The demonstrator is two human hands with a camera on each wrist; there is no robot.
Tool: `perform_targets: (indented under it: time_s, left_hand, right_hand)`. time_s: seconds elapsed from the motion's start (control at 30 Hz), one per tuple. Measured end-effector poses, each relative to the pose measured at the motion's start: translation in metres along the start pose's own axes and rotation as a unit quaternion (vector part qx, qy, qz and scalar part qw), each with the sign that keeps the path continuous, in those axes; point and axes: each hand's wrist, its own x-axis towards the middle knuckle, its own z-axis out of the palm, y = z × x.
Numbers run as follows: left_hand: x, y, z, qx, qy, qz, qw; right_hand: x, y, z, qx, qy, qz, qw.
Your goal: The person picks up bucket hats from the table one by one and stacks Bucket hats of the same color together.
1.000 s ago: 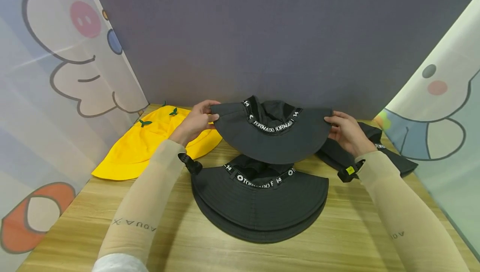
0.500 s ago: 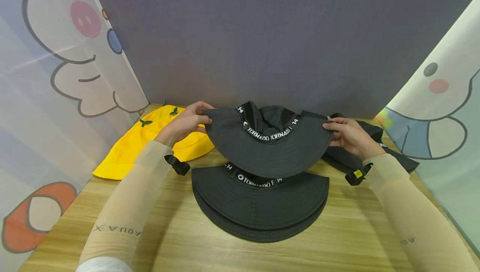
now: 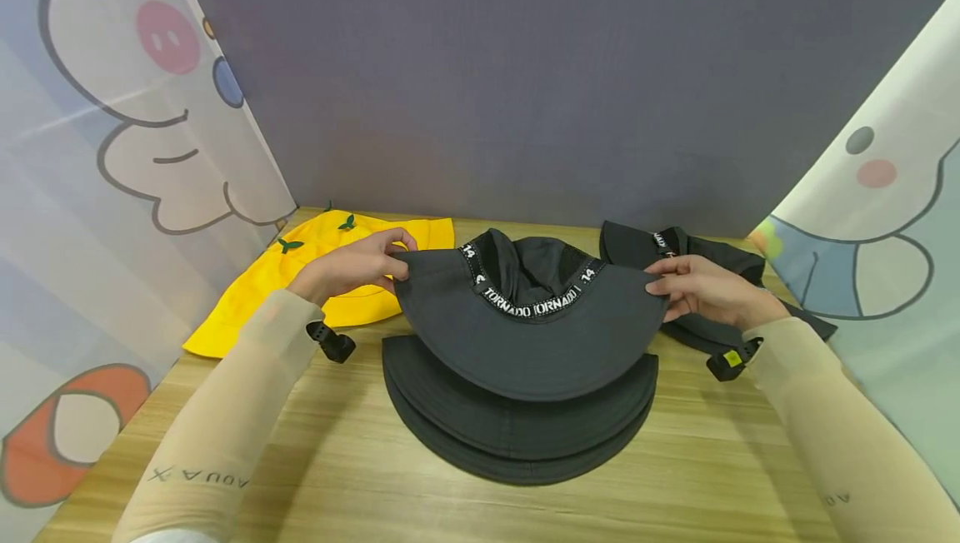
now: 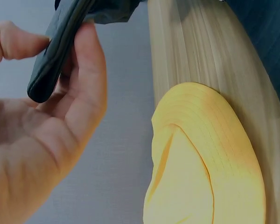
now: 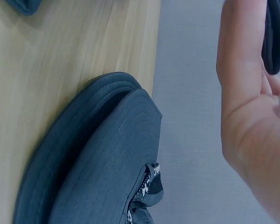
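Observation:
A dark grey bucket hat [image 3: 525, 351] with white lettering on its inner band hangs between my two hands. My left hand [image 3: 352, 266] pinches the left end of its folded brim, thumb on one side and fingers on the other, as the left wrist view shows. At the opposite end my right hand [image 3: 705, 289] pinches the brim the same way. Below, overlapped by the held hat in the head view, more dark bucket hats [image 3: 517, 464] lie stacked on the wooden table [image 3: 420, 510], brims toward me. Their lettered bands are hidden behind the held hat.
Yellow hats [image 3: 247, 310] with green sprout decorations lie at the back left, beside my left hand. Other dark hats [image 5: 98, 163] rest at the back right, partly behind my right hand. A grey panel [image 3: 480, 85] rises behind the table, with cartoon-printed curtains [image 3: 90, 193] at the sides.
Both hands have brought the held hat down and toward me, so it covers more of the stack. My left hand has shifted left and my right hand slightly right.

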Motion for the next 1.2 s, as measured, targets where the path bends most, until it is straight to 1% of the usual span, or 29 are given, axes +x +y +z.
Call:
perform_targets:
  time_s: [0.1,0.17,0.23,0.33,0.4,0.5,0.63,0.73,0.83,0.93,1.03,1.17,1.2]
  left_hand:
    - [-0.003,-0.001,0.001,0.007,-0.021,-0.011,0.9997]
    - [-0.006,-0.002,0.002,0.013,-0.035,-0.019,0.9991]
    - [-0.009,-0.003,0.003,0.014,-0.054,-0.029,0.998]
    - [-0.012,-0.006,0.005,0.011,-0.093,-0.047,0.9945]
    - [-0.013,-0.008,0.007,0.009,-0.118,-0.061,0.991]
    - [-0.014,-0.013,0.009,0.01,-0.148,-0.078,0.9859]
    - [-0.014,-0.02,0.013,0.013,-0.168,-0.098,0.9808]
    - [-0.014,-0.024,0.018,0.026,-0.176,-0.112,0.9776]
    - [-0.013,-0.027,0.025,0.058,-0.175,-0.12,0.9756]
    - [-0.01,-0.029,0.031,0.1,-0.166,-0.121,0.9734]
    - [-0.007,-0.032,0.037,0.138,-0.161,-0.128,0.9689]
    - [-0.005,-0.035,0.041,0.165,-0.158,-0.142,0.9633]
    - [-0.005,-0.036,0.042,0.174,-0.153,-0.143,0.9622]
  right_hand:
    - [-0.002,0.003,-0.002,-0.008,-0.048,-0.004,0.9988]
    - [-0.003,0.005,-0.003,-0.005,-0.084,-0.01,0.9964]
    - [-0.004,0.007,-0.004,0.005,-0.129,-0.017,0.9915]
    - [-0.005,0.01,-0.002,0.025,-0.184,-0.017,0.9824]
    - [-0.005,0.012,0.0,0.026,-0.203,-0.006,0.9787]
    - [-0.005,0.016,0.006,0.016,-0.222,0.009,0.9748]
    - [-0.003,0.022,0.012,0.007,-0.245,0.02,0.9693]
    - [-0.002,0.028,0.016,0.0,-0.248,0.033,0.9682]
    - [-0.001,0.032,0.019,-0.023,-0.238,0.053,0.9696]
    - [0.0,0.035,0.022,-0.058,-0.224,0.071,0.9702]
    - [0.002,0.038,0.026,-0.094,-0.208,0.086,0.9697]
    - [0.003,0.037,0.033,-0.135,-0.184,0.102,0.9682]
    - [0.003,0.036,0.035,-0.148,-0.177,0.104,0.9674]
